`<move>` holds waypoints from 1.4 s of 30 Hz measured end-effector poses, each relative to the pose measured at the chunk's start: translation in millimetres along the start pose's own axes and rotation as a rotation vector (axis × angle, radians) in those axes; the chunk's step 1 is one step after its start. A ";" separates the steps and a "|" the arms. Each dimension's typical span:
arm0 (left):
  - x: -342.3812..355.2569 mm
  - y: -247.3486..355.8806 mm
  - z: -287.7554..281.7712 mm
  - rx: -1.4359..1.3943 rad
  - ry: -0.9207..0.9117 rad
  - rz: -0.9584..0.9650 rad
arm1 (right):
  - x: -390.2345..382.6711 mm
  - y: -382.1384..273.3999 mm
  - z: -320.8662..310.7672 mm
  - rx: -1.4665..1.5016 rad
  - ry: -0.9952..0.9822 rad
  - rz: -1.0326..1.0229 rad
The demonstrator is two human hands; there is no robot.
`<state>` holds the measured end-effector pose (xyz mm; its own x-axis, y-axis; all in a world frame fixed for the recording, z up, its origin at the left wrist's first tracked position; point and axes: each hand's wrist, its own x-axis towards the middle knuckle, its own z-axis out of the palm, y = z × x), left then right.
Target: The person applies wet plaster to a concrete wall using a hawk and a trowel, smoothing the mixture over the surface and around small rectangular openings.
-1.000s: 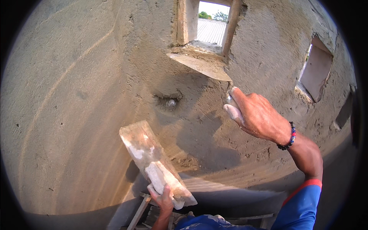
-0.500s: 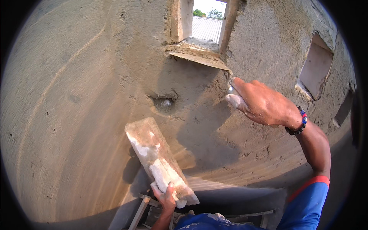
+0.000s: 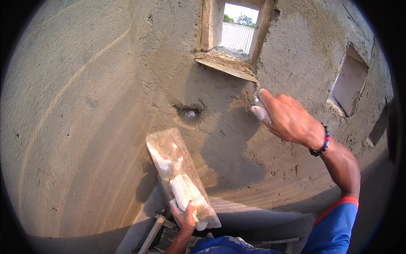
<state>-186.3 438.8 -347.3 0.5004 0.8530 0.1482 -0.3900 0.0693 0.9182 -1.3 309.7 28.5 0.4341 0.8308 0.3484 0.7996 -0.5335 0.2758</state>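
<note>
My right hand (image 3: 289,117) is closed round the handle of a trowel (image 3: 227,70). The trowel's thin blade lies along the lower edge of a small window opening (image 3: 207,25), against the wall. Wet plaster clings to the thumb. Lower down, my left hand (image 3: 184,216) grips a long wooden plastering float (image 3: 165,144) by its handle, which is smeared with pale mortar. The float is tilted, its far end up and to the left, in front of the plastered wall (image 3: 93,127). Between the two tools, a rough hole (image 3: 189,114) in the wall holds something shiny.
A second recessed opening (image 3: 350,80) is at the right, with another dark recess (image 3: 377,127) beyond it. Wooden boards (image 3: 151,235) lie below, by my left forearm. Through the window a corrugated roof (image 3: 238,36) shows.
The wall, window and trowel blade sit slightly farther right and lower in the picture. My right forearm has shifted a little left. Both hands keep their grips.
</note>
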 end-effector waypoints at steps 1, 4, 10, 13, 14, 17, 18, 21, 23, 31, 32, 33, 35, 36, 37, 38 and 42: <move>-0.6 -0.8 -0.9 0.002 0.003 0.000 | 0.0 0.0 2.4 0.003 0.000 -0.003; 1.0 -1.5 -0.3 -0.037 0.001 -0.051 | -3.7 -4.1 5.3 -0.044 0.091 -0.068; 0.4 5.3 1.7 -0.012 -0.016 -0.029 | -5.4 -10.4 -1.0 0.051 0.047 0.000; -0.5 16.3 6.6 -0.127 -0.031 -0.141 | -11.2 -21.4 -16.1 -0.005 0.060 0.029; -0.6 -3.0 -2.5 -0.086 -0.015 -0.105 | -11.6 -23.6 -17.8 -0.004 0.029 0.020; -0.9 -9.6 -6.7 -0.060 0.004 -0.063 | -15.3 -22.4 -19.3 0.013 -0.030 0.005; -0.5 -7.7 -6.0 -0.076 0.014 -0.058 | -16.2 -22.3 -19.7 0.032 -0.061 -0.007; 0.6 -6.8 -8.6 -0.048 0.019 -0.008 | -22.3 -28.1 -6.2 0.043 -0.043 0.025; 1.6 -6.6 -9.6 -0.078 0.007 -0.044 | -26.7 -23.4 -1.7 0.117 -0.080 -0.072; 2.8 0.6 -13.2 -0.125 -0.021 -0.026 | -18.5 -26.3 -48.1 -0.139 0.017 0.011; 2.9 0.9 -14.2 -0.114 -0.023 0.006 | -10.2 -35.0 -60.3 -0.123 -0.091 0.131; 2.6 0.6 -15.6 -0.103 -0.025 0.038 | -5.3 -33.4 -61.6 -0.121 -0.094 0.132; 0.8 -3.8 -18.3 -0.136 -0.033 -0.013 | 0.7 -30.5 -64.4 -0.150 -0.064 0.084; 0.4 -5.0 -18.6 -0.170 -0.040 -0.061 | 1.2 -27.0 -62.4 -0.197 -0.010 0.028; -0.4 -4.8 -19.5 -0.176 -0.043 -0.062 | 3.7 -26.1 -61.1 -0.203 -0.011 0.030; -0.5 1.2 -18.5 -0.191 -0.063 -0.086 | 6.7 -24.9 -60.3 -0.217 -0.014 0.041; 0.7 -1.4 -18.7 -0.215 -0.085 -0.072 | 14.8 -33.9 -62.8 -0.266 -0.031 0.047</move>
<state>-199.9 448.9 -355.3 0.5926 0.7960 0.1236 -0.5016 0.2446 0.8298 -48.1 330.1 80.6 0.4836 0.8064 0.3403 0.6431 -0.5911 0.4868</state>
